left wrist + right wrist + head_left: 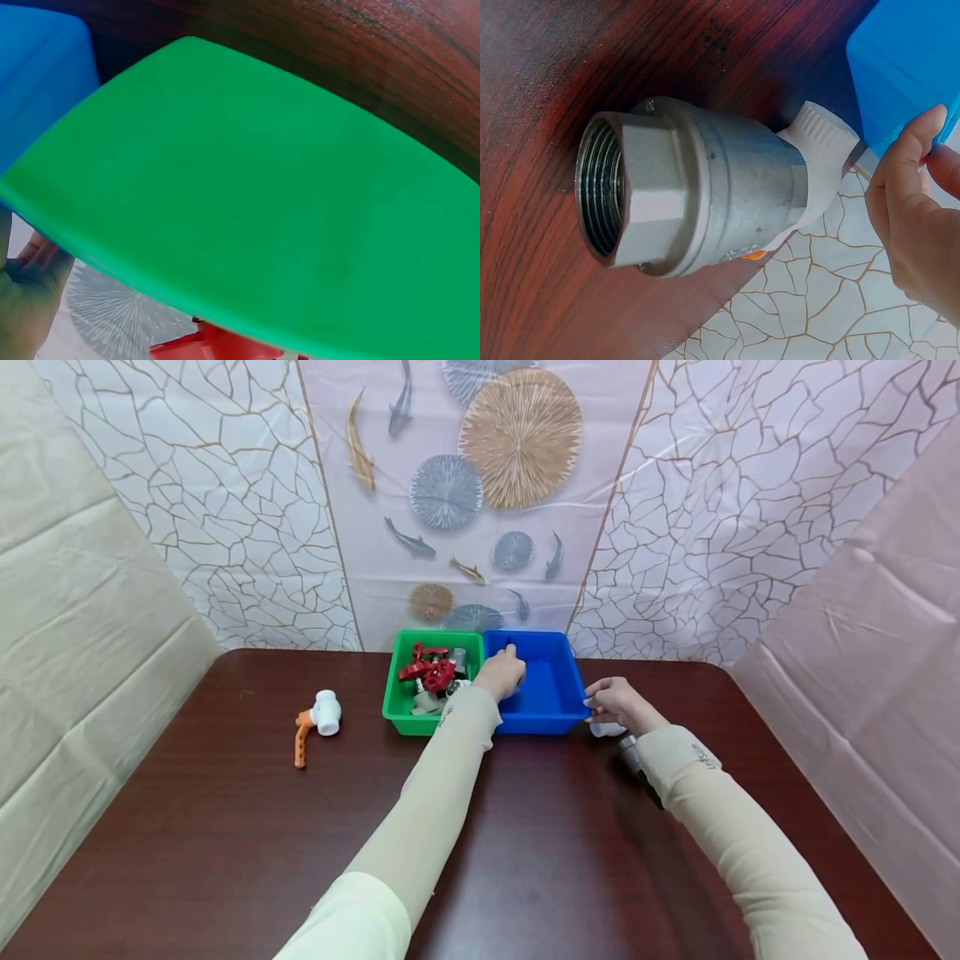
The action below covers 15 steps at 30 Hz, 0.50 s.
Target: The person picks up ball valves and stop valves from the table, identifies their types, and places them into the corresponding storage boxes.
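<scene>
A blue plastic bin stands right against a green bin at the back of the table. My left hand holds the rim where the two bins meet, its fingertips down inside the blue one and partly hidden. With thumb and fingers, my right hand pinches the blue bin's right rim near the front corner. Just below that hand lie a metal threaded valve and a white plastic fitting with a bit of orange beside it.
Several valve parts with red handles and grey pieces fill the green bin. On the left of the table lies a white plastic valve with an orange handle. A patterned cloth hangs behind the table.
</scene>
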{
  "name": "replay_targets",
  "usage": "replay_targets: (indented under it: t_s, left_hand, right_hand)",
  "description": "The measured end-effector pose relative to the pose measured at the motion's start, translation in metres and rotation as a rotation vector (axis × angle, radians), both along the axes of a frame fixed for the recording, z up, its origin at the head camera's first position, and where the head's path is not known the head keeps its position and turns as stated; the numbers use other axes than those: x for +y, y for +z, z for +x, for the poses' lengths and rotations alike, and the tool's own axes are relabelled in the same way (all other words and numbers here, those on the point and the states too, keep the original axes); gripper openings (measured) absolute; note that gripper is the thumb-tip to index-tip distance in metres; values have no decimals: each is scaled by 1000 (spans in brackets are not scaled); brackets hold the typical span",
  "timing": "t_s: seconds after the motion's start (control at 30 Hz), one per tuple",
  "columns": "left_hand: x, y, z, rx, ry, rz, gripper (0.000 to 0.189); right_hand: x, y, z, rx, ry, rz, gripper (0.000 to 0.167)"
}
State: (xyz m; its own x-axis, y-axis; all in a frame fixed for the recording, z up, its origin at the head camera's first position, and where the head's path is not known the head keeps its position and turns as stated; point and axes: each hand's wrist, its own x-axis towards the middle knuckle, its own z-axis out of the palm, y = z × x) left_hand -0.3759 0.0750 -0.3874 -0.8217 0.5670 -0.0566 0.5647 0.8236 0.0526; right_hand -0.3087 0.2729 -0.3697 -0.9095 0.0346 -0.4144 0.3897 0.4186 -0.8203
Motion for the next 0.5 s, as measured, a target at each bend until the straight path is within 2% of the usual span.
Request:
replay_targets:
  t_s: [0.13, 0.37, 0.5]
  left_hand:
    - [-1, -1, 2, 9, -4, -25, 14]
    - [0, -6, 3, 89, -33, -147, 21]
    - [1, -9, 2, 104, -43, -181, 24]
  right_hand:
    - [0, 1, 1, 7, 1, -3, 26]
    - [0, 1, 3, 19, 19, 10, 28]
    - [0, 2, 4, 18, 20, 18, 27]
